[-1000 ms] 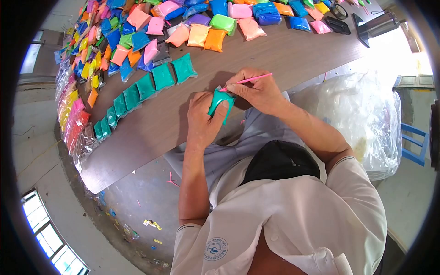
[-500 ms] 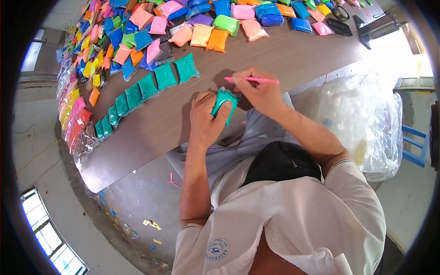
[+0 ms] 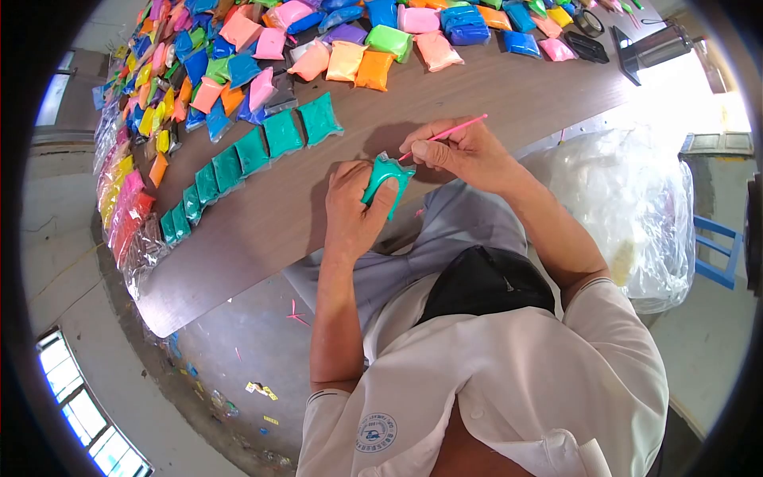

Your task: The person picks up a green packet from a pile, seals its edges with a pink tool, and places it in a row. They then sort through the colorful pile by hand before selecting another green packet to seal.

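Note:
My left hand (image 3: pixel 352 208) is closed round a small clear packet of green modelling clay (image 3: pixel 387 181), its thumb pressed on the front. The packet is held upright just off the table's front edge, its clear top end facing up. In my right hand (image 3: pixel 465 155) is a thin pink stick (image 3: pixel 453 129), pinched between thumb and fingers. The stick slants, its lower tip right at the packet's top end. Beyond my hands a row of green clay packets (image 3: pixel 251 151) runs across the table, from larger on the right to smaller on the left.
Many coloured clay packets (image 3: pixel 373 70) are heaped along the back and left of the brown table (image 3: pixel 262 230). A black tape roll (image 3: pixel 588 22) and a metal-and-black device (image 3: pixel 653 52) sit at the far right. Right of me stands a large clear plastic bag (image 3: pixel 628 215), near a blue stool (image 3: pixel 718 250).
My right hand has turned the pink stick from level to slanted and brought its tip down to the packet's top. My left hand still holds the packet, almost unmoved.

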{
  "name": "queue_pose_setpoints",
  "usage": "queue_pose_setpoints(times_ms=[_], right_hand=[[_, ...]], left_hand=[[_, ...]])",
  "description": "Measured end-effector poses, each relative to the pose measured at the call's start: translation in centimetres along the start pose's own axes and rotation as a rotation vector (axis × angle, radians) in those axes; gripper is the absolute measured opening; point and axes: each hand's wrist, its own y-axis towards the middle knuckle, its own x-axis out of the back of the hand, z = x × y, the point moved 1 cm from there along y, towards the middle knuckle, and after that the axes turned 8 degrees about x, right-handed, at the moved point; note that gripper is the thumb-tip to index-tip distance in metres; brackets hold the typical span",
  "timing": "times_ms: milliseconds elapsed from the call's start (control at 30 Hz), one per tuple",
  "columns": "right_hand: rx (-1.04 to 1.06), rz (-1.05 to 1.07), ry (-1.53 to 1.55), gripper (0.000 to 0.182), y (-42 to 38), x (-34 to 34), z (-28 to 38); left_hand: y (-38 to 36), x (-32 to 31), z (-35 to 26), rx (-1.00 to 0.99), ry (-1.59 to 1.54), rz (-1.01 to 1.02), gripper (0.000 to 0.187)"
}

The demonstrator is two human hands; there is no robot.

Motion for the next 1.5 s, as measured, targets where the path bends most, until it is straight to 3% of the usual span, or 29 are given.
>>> queue_pose_setpoints(times_ms=[133,333,433,533,833,1233,1500], right_hand=[[0.089,-0.03,-0.087,0.02,0.1,-0.4,0.0],[-0.22,-0.091,0.011,0.021,-0.3,-0.1,1.0],[0.057,-0.043,-0.171,0.021,-0.1,-0.2,0.8],[-0.008,0.097,-0.16,0.022,0.4,-0.2,0.6],[-0.222,0.237,-0.156,0.022,1.9,-0.1,0.0],[-0.177,0.205,0.0,0.021,2.1,-0.2,0.1],[-0.218,0.19,-0.105,0.014,2.0,-0.7,1.0]], left_hand=[[0.1,0.1,0.0,-0.002,0.009,0.02,0.03],[0.1,0.0,-0.1,-0.011,0.009,0.009,0.031],[0.0,0.0,-0.1,-0.017,0.003,0.0,0.032],[-0.1,0.4,0.2,0.011,0.03,0.049,0.032],[0.0,0.4,-0.2,-0.006,-0.027,0.033,0.033],[0.2,0.4,0.0,-0.029,-0.015,0.027,0.029],[0.1,0.5,-0.2,-0.013,0.009,0.059,0.028]])
